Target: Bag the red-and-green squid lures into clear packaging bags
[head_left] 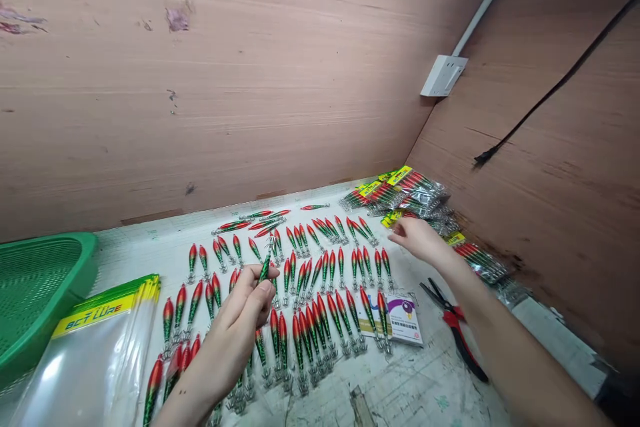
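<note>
Between the thumb and fingers of my left hand (247, 303) is a fishing lure (265, 269), its dark green body tilted with the hook end up. Many red-and-green fishing lures (334, 310) with wire hooks lie in loose rows on the white table (400, 380), around and under that hand. My right hand (417, 238) is farther back on the right, its fingers curled together, beside bagged lures (400, 190) with yellow labels. Whatever its fingertips may hold is too small to make out.
Red-handled pliers (457, 327) lie below my right forearm. A small printed card box (404, 320) sits by the lures. On the left are a green basket (83, 267) and a stack of clear bags (95, 347). Wooden walls stand behind and right; a black cable (555, 87) hangs there.
</note>
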Demonstrator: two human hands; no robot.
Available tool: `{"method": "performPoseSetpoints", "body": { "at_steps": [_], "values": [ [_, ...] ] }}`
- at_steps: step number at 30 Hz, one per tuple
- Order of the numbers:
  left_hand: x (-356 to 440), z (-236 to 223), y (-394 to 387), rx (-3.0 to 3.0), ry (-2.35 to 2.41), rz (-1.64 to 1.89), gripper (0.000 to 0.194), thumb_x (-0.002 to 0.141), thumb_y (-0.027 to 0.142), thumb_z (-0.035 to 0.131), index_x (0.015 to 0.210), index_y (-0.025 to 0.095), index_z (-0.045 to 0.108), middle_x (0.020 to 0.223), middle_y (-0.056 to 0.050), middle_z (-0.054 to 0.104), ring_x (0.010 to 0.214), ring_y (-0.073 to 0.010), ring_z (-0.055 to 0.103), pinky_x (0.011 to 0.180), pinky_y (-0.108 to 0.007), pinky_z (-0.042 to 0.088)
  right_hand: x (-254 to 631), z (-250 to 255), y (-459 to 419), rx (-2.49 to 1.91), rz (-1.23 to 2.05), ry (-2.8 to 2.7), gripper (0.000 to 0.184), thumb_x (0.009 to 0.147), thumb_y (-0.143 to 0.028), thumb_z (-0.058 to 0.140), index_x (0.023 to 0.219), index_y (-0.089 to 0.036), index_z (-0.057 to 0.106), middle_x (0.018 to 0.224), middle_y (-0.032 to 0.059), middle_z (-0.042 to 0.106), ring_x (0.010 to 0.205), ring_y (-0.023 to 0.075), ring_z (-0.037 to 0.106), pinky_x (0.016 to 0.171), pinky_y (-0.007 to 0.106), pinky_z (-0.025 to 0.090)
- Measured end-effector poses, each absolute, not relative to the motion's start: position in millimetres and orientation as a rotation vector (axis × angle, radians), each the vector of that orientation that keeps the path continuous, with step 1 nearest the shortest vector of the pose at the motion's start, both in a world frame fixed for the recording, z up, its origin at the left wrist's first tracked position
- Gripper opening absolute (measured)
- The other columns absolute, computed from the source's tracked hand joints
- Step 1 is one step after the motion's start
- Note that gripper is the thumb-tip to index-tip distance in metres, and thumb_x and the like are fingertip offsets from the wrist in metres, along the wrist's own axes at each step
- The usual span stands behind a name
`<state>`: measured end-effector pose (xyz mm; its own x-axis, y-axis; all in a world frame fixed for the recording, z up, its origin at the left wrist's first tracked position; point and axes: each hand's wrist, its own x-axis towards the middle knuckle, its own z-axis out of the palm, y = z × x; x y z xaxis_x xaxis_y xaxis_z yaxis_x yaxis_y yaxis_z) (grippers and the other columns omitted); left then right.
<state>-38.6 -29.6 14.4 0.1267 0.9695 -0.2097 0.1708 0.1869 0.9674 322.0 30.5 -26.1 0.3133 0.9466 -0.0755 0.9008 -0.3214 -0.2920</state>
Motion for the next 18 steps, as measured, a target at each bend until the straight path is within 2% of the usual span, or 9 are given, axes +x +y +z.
{"method": "performPoseSetpoints", "body": {
  "at_steps": [1, 3, 4, 6, 8, 10, 12, 15, 18],
  "values": [
    [-37, 14, -30, 1.209, 1.282, 0.865, 0.038, 0.086, 0.052, 0.046, 0.107, 0.021, 0.052, 0.067, 0.005, 0.036, 0.058, -0.0117, 0.033, 0.055, -0.025, 0.034, 327, -26, 10, -2.481, 0.325, -1.700, 0.024, 0.089, -0.033, 0.058, 0.104, -0.014, 0.061, 0.104, 0.0060, 0.064, 0.091, 0.0176, 0.062, 0.080, 0.038, 0.052],
    [-34, 13, -32, 1.157, 1.220, 0.832, 0.037, 0.085, 0.052, 0.049, 0.107, 0.022, 0.052, 0.068, 0.005, 0.037, 0.059, -0.0119, 0.034, 0.056, -0.024, 0.034, 332, -33, -35, -2.635, 0.259, -1.679, 0.017, 0.082, -0.025, 0.065, 0.076, -0.010, 0.064, 0.077, 0.0115, 0.065, 0.080, 0.0266, 0.065, 0.069, 0.037, 0.049],
    [-32, 13, -33, 1.140, 1.189, 0.820, 0.037, 0.085, 0.052, 0.050, 0.105, 0.021, 0.052, 0.069, 0.004, 0.038, 0.060, -0.0118, 0.034, 0.056, -0.024, 0.034, 333, -41, -58, -2.693, 0.241, -1.666, 0.018, 0.080, -0.024, 0.065, 0.070, -0.011, 0.062, 0.070, 0.0123, 0.064, 0.073, 0.0288, 0.066, 0.064, 0.037, 0.048],
    [-28, 12, -34, 1.095, 1.120, 0.811, 0.036, 0.085, 0.053, 0.050, 0.102, 0.021, 0.053, 0.070, 0.004, 0.039, 0.059, -0.0106, 0.033, 0.055, -0.023, 0.031, 331, -66, -99, -2.754, 0.179, -1.662, 0.018, 0.079, -0.029, 0.066, 0.073, -0.012, 0.062, 0.072, 0.0140, 0.064, 0.071, 0.0314, 0.066, 0.059, 0.035, 0.046],
    [-23, 11, -36, 1.035, 1.033, 0.821, 0.036, 0.085, 0.052, 0.050, 0.098, 0.019, 0.054, 0.070, 0.004, 0.040, 0.056, -0.0087, 0.029, 0.053, -0.023, 0.027, 329, -96, -127, -2.718, -0.263, -1.752, 0.020, 0.084, -0.032, 0.057, 0.081, -0.013, 0.063, 0.077, 0.0147, 0.064, 0.074, 0.0326, 0.065, 0.059, 0.036, 0.045],
    [-19, 11, -38, 0.970, 0.954, 0.831, 0.035, 0.085, 0.051, 0.052, 0.097, 0.018, 0.055, 0.069, 0.004, 0.040, 0.053, -0.0069, 0.026, 0.052, -0.023, 0.023, 329, -120, -141, -2.623, -0.645, -1.741, 0.027, 0.089, -0.032, 0.045, 0.079, -0.013, 0.062, 0.083, 0.0176, 0.064, 0.073, 0.0323, 0.064, 0.059, 0.038, 0.044],
    [-17, 11, -40, 0.909, 0.894, 0.841, 0.034, 0.084, 0.049, 0.054, 0.096, 0.017, 0.056, 0.068, 0.005, 0.040, 0.052, -0.0057, 0.026, 0.052, -0.023, 0.022, 331, -128, -144, -2.531, -0.810, -1.660, 0.036, 0.091, -0.035, 0.035, 0.071, -0.015, 0.058, 0.082, 0.0191, 0.063, 0.065, 0.0306, 0.061, 0.057, 0.040, 0.044],
    [-14, 11, -44, 0.838, 0.826, 0.864, 0.031, 0.085, 0.045, 0.056, 0.095, 0.015, 0.057, 0.069, 0.003, 0.044, 0.052, -0.0051, 0.030, 0.052, -0.023, 0.024, 327, -108, -139, -2.291, -0.548, -1.532, 0.040, 0.090, -0.045, 0.028, 0.071, -0.020, 0.053, 0.080, 0.0173, 0.063, 0.062, 0.0292, 0.060, 0.057, 0.043, 0.047],
    [-12, 11, -46, 0.804, 0.777, 0.890, 0.027, 0.085, 0.040, 0.059, 0.094, 0.015, 0.057, 0.073, 0.002, 0.048, 0.053, -0.0052, 0.033, 0.053, -0.023, 0.025, 295, -68, -135, -1.935, 0.160, -1.468, 0.035, 0.088, -0.049, 0.038, 0.098, -0.022, 0.057, 0.092, 0.0119, 0.067, 0.085, 0.0264, 0.066, 0.067, 0.034, 0.054]
  ]
}}
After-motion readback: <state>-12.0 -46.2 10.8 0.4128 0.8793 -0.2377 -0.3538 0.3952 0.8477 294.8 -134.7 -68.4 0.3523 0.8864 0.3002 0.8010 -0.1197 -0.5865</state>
